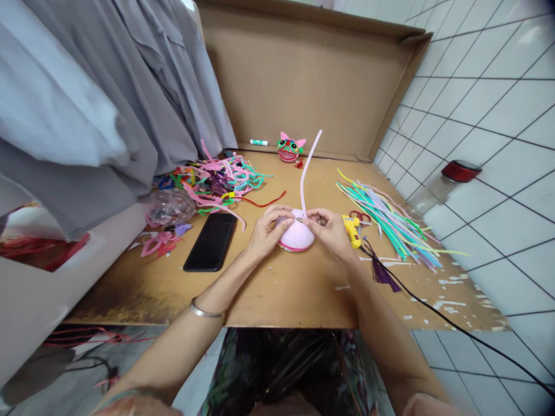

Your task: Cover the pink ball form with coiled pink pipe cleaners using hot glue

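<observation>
Nearest me, the black cable [433, 307] trails off to the right past the purple tassel [384, 274], presumably to keep out from under the arms. On the table [277, 303] I have the left hand [263, 232] clamped on the side of the pink dome [296, 237], likely to stop it rolling. The right hand [330, 232] has thumb and fingertips closed at the foot of the pale pink strip [302, 179], where it meets the dome; I read that as steadying the join, since the strip's long end stands up untouched. The yellow glue gun [352, 233] and red scissors [361, 218] sit just beside that hand, seemingly for easy reach, with loose strips [387, 218] fanned beyond. Farthest off, a small pink-eared head [289, 149] faces me before the cardboard panel [299, 75], perhaps placed to be seen.
</observation>
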Demonstrator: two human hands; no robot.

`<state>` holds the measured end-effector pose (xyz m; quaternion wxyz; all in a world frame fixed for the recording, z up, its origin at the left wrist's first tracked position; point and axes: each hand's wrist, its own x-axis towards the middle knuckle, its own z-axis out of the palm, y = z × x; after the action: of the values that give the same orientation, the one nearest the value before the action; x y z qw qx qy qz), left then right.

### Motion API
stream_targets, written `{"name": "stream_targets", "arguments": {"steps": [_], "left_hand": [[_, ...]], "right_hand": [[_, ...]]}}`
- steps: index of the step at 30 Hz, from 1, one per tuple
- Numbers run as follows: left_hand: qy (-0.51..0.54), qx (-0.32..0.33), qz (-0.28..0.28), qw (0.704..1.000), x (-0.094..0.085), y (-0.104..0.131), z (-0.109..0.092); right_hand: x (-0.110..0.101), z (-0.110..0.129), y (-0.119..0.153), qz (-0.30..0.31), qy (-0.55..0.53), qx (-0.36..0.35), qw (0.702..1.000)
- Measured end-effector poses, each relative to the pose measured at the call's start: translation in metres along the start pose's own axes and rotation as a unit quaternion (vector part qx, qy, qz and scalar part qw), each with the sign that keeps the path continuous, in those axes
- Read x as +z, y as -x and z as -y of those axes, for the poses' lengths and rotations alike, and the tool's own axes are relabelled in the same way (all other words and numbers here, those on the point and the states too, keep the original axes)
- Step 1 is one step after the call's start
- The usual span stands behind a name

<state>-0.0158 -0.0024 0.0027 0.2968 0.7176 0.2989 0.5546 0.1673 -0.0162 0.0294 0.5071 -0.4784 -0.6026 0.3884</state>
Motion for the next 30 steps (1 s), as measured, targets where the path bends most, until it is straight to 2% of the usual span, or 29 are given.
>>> {"name": "stream_targets", "arguments": {"steps": [12,17,20,26,30], "left_hand": [[-0.096,0.041,0.016,0.994,-0.001,0.000,0.001],[-0.139,0.059,0.064,0.986,-0.007,0.002,-0.002],[-0.178,0.062,0.072,0.979,-0.013,0.001,-0.004],[-0.121,0.047,0.103,0.986,-0.020,-0.003,-0.002],[-0.123,0.045,0.112,0.985,-0.021,-0.003,-0.002]], "right_hand": [[0.002,0.005,0.001,-0.018,-0.002,0.018,1.000],[0.000,0.005,0.001,-0.025,-0.012,0.020,0.999],[0.001,0.006,0.002,-0.017,-0.029,0.021,0.999],[0.004,0.009,0.004,-0.006,-0.038,0.023,0.999],[0.004,0.009,0.004,-0.009,-0.020,0.022,1.000]]}}
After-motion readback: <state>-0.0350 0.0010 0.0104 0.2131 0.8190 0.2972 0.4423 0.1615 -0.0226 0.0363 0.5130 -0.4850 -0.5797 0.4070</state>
